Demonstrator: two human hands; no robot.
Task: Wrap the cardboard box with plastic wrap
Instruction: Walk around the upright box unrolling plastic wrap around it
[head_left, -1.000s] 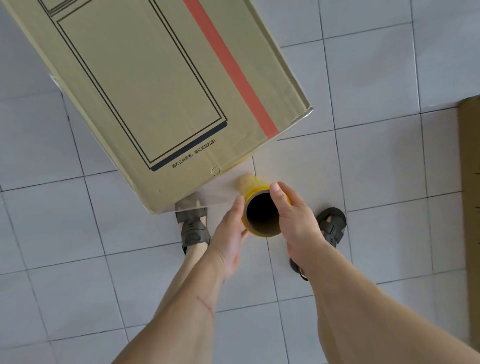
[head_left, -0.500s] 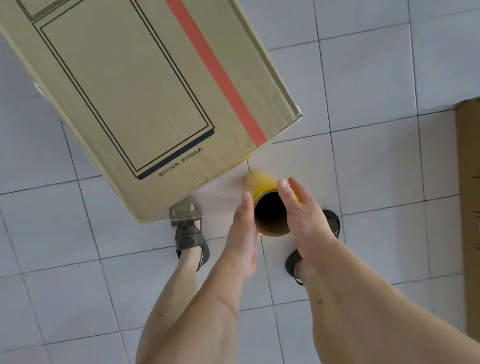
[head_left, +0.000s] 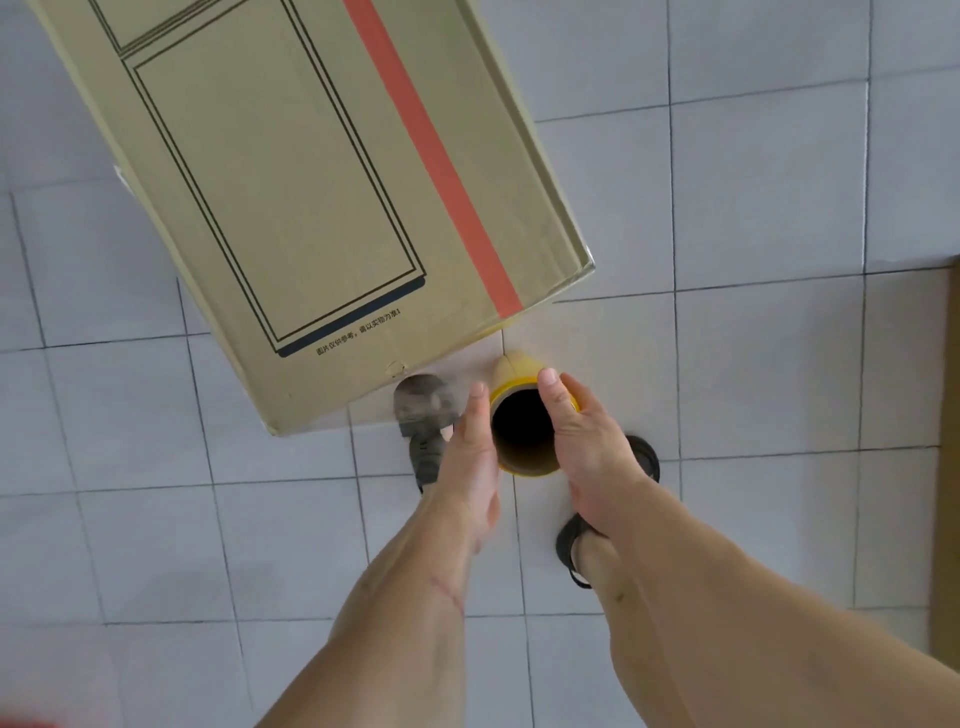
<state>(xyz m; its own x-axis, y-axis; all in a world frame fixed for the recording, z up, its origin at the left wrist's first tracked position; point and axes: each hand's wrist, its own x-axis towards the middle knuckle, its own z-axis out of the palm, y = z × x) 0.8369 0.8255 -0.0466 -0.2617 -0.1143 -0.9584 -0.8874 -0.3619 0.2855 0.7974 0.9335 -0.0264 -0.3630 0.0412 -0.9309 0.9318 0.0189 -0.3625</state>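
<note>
A tall cardboard box (head_left: 311, 197) with black line drawings and an orange stripe fills the upper left. Just below its near corner I hold a roll of plastic wrap (head_left: 522, 431) upright, seen down its dark hollow core with a yellow rim. My left hand (head_left: 470, 457) presses flat against the roll's left side. My right hand (head_left: 584, 441) cups its right side, thumb over the rim. A thin clear sheet of film (head_left: 426, 400) stretches from the roll to the box's lower edge, blurring my left sandal behind it.
White floor tiles (head_left: 753, 364) with dark grout lines lie all around. My two sandalled feet (head_left: 644, 460) stand under the roll. A brown cardboard edge (head_left: 948, 441) runs along the right border.
The view has shifted a little so the box sits further right. Both hands keep the roll between them, and my left palm has flattened against it.
</note>
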